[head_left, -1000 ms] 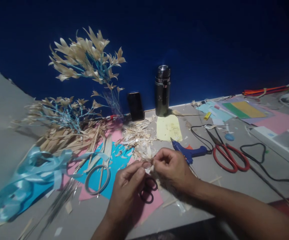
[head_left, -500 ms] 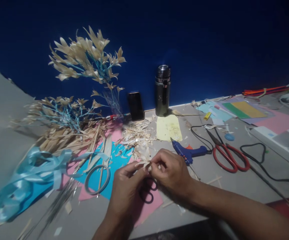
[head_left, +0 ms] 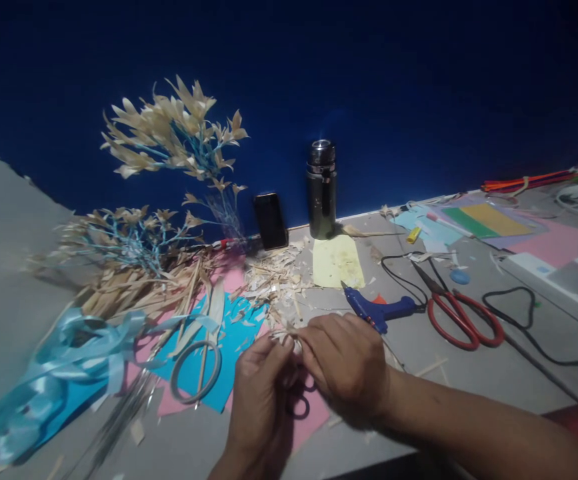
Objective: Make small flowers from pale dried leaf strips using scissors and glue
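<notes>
My left hand (head_left: 260,397) pinches a small flower of pale dried husk (head_left: 285,335) between thumb and fingers, at the front middle of the table. Closed on the same flower from the other side is my right hand (head_left: 351,363), its fingertips against the left thumb. The fingers cover most of the flower's base. Beneath my hands, small dark-handled scissors (head_left: 299,405) lie partly hidden on pink paper (head_left: 305,430). A blue glue gun (head_left: 379,310) rests just beyond my right hand. To the left of my left hand is a grey tape roll (head_left: 173,380) on blue paper.
Red-handled scissors (head_left: 461,327) and a black cord (head_left: 533,343) lie on the right. A thermos (head_left: 322,193) and a phone (head_left: 270,220) stand at the back. Husk flowers (head_left: 169,133), light blue ribbon (head_left: 53,380), wires (head_left: 119,420) and husk scraps (head_left: 273,277) occupy the left and middle.
My right hand has turned over, its back now facing up more, and both hands sit slightly lower. The flower remains between them. The whole view has shifted a little.
</notes>
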`<control>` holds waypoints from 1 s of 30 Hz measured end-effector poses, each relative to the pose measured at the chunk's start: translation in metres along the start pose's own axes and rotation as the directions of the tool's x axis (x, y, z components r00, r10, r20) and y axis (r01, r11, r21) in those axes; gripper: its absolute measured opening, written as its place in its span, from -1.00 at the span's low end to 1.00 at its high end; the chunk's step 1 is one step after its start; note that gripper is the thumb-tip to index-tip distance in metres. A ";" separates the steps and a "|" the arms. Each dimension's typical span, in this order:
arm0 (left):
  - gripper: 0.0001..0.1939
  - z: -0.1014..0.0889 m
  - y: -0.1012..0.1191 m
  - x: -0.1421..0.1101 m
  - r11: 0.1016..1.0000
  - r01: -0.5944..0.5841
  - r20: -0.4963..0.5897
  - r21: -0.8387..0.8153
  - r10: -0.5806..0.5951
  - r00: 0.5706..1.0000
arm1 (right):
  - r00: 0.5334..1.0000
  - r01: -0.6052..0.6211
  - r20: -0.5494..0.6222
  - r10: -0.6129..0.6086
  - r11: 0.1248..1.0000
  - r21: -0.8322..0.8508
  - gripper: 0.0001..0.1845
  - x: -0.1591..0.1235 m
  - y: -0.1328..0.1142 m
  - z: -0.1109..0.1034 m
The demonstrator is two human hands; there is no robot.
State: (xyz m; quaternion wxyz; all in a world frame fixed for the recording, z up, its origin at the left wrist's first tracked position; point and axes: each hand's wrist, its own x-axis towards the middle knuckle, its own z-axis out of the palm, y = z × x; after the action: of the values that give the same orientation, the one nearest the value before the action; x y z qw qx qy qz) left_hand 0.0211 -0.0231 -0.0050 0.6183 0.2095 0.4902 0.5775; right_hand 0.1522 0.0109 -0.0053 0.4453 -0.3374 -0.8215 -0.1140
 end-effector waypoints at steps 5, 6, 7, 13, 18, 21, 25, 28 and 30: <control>-0.55 0.001 0.007 0.002 0.991 0.016 0.046 -0.134 -0.010 0.999 | 0.999 0.047 0.012 -0.047 0.998 0.041 -0.80 -0.001 0.001 -0.002; -0.56 0.001 0.009 0.002 0.985 0.008 0.053 -0.171 0.001 0.999 | 0.998 0.052 0.015 -0.053 0.997 0.054 -0.79 -0.001 0.001 -0.002; -0.56 0.001 0.010 0.002 0.981 0.001 0.060 -0.197 0.011 0.998 | 0.998 0.056 0.015 -0.057 0.996 0.066 -0.78 -0.001 0.001 -0.002; -0.73 -0.003 0.007 0.001 0.984 -0.029 0.055 -0.175 0.039 0.998 | 0.998 0.069 0.013 -0.069 0.997 0.040 -0.73 -0.001 -0.002 -0.002; -0.67 -0.006 0.000 -0.002 0.995 -0.031 -0.016 -0.094 0.029 0.999 | 0.996 0.083 0.026 -0.083 0.996 -0.036 -0.68 -0.004 -0.003 0.002; -0.67 -0.003 -0.001 -0.001 0.999 -0.029 -0.009 -0.044 0.029 1.000 | 0.994 0.097 0.048 -0.096 0.995 -0.020 -0.67 -0.006 -0.004 0.003; -0.72 -0.001 0.000 0.001 0.993 -0.048 -0.002 -0.104 0.048 0.999 | 0.997 -0.011 0.071 -0.007 0.970 0.243 -0.66 -0.005 -0.003 0.002; -0.75 -0.004 -0.001 0.001 0.993 -0.055 0.019 -0.107 0.058 0.998 | 0.959 -0.282 0.155 0.235 0.805 0.522 -0.74 -0.001 -0.001 -0.001; -0.75 -0.006 -0.002 0.001 0.996 -0.041 0.021 -0.078 0.043 0.999 | 0.889 -0.455 0.259 0.378 0.662 0.596 -0.81 0.002 0.000 -0.003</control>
State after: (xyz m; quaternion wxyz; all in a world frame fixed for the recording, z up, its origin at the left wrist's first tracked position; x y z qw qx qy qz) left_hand 0.0165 -0.0247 -0.0100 0.6193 0.2022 0.4559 0.6064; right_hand 0.1535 0.0108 -0.0025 0.5001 -0.3491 -0.7343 0.2981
